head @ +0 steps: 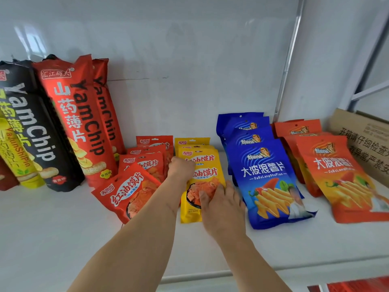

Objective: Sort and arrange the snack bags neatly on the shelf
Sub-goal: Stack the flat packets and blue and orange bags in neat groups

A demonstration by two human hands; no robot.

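Right hand (pixel 221 204), lower centre: fingers spread, palm flat on front yellow snack bag (pixel 201 182). Left hand (pixel 182 168), centre: curled on the same yellow stack's upper left edge; grip unclear. White shelf (pixel 52 228): red bags (pixel 126 192) left of centre, blue bags (pixel 267 178) right.

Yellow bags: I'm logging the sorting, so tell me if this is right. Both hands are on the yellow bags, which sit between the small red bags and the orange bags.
Not quite. In the head view the yellow bags, under the left hand and right hand, sit between the small red bags and the blue bags. The orange bags lie beyond the blue ones.
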